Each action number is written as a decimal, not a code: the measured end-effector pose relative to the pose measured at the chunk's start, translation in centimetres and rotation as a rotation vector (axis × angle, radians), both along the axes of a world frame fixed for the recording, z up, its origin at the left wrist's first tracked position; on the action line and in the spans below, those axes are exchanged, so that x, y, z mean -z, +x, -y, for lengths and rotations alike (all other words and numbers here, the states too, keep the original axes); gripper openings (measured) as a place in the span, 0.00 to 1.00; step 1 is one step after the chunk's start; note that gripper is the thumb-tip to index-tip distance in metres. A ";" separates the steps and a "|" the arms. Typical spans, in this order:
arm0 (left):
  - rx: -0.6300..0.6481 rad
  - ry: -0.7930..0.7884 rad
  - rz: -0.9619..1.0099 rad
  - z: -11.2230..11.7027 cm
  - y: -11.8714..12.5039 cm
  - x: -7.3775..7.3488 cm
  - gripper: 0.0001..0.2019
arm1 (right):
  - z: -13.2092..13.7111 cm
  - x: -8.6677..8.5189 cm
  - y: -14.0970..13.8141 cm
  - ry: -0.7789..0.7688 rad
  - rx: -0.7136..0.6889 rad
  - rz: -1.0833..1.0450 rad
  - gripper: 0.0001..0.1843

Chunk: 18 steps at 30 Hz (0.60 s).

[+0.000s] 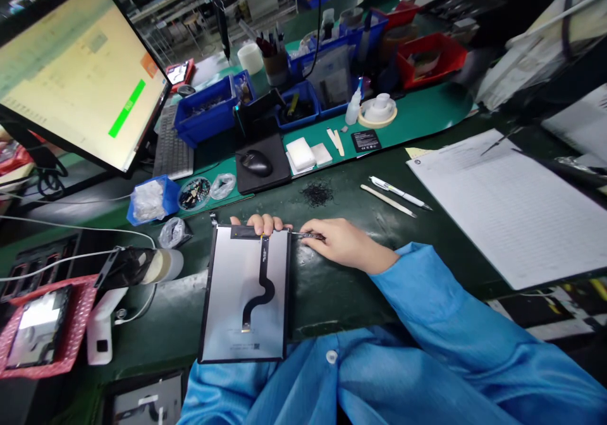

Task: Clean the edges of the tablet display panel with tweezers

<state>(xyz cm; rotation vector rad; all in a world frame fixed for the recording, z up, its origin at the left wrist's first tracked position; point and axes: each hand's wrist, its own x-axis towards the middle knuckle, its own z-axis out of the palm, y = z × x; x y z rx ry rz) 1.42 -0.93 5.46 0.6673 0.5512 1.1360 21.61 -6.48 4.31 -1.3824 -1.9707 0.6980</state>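
Observation:
A tablet display panel [222, 292] is tilted up with its silvery back towards me, and a black flex cable [264, 267] curves down it. My left hand [265, 224] grips its top edge, fingers curled over from behind; the rest of that hand and forearm is hidden by the panel. At the panel's top right corner, my right hand [339, 241] pinches a slim metal tool [310, 235], probably tweezers. The tool's tip meets the corner by my left fingertips. On the bench beyond lies a small heap of thin black strips [317, 193].
A mouse [256, 162] on its pad, a pen [401, 193], a wooden stick [387, 201] and paper sheets [521, 216] lie beyond and right. To the left are a monitor [80, 77], white cables and a panel on pink bubble wrap [80, 324]. Blue bins [203, 109] line the back.

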 end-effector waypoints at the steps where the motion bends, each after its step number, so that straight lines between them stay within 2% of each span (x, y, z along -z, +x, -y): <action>1: 0.029 -0.008 -0.008 -0.5 -0.2 0.6 0.37 | 0.0 0.1 0.0 0.020 -0.008 0.006 0.11; 4: 0.065 0.016 0.002 -1.7 -0.9 1.8 0.39 | -0.2 0.2 0.1 0.068 -0.021 0.046 0.13; 7: 0.079 0.018 0.004 -2.1 -1.2 2.1 0.39 | -0.2 0.0 0.1 0.058 -0.013 0.054 0.15; 12: 0.069 -0.039 0.015 -1.7 -1.1 1.5 0.39 | 0.1 0.2 -0.3 0.014 0.024 -0.043 0.11; 18: 0.066 -0.074 0.071 -1.4 -0.8 0.3 0.39 | -0.2 0.3 -0.1 0.092 -0.005 0.059 0.14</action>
